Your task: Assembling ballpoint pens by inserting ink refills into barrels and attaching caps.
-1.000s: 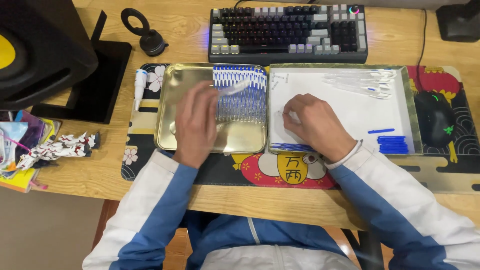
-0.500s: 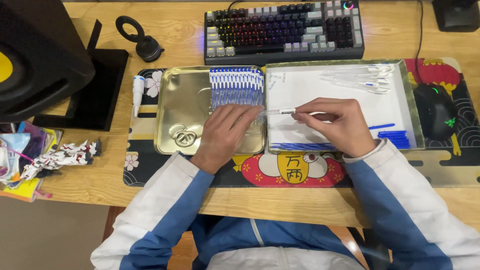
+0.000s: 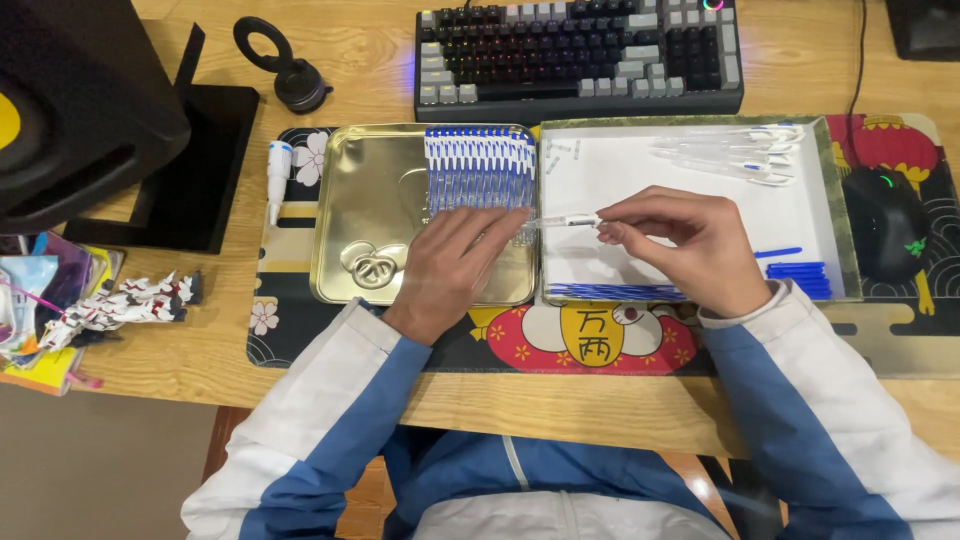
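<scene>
My right hand (image 3: 680,245) pinches a clear pen barrel (image 3: 562,221) over the left part of the white tray (image 3: 700,190). My left hand (image 3: 450,270) rests on the gold metal tray (image 3: 365,200), its fingertips at the barrel's left end. A row of assembled blue-capped pens (image 3: 478,168) lies in the gold tray's upper right. Loose clear barrels (image 3: 730,155) lie at the white tray's top. Blue refills (image 3: 800,275) sit at its lower right, and more blue parts (image 3: 610,292) line its front edge.
A keyboard (image 3: 580,55) stands behind the trays. A black mouse (image 3: 885,220) sits to the right, a black speaker (image 3: 85,100) and stand to the left. A white glue-like tube (image 3: 277,175) lies beside the gold tray. Colourful clutter (image 3: 60,310) lies at the left edge.
My right hand has lifted a pen barrel from the white tray and moved it left. My left hand has slid from the row of pens to meet the barrel's end.
</scene>
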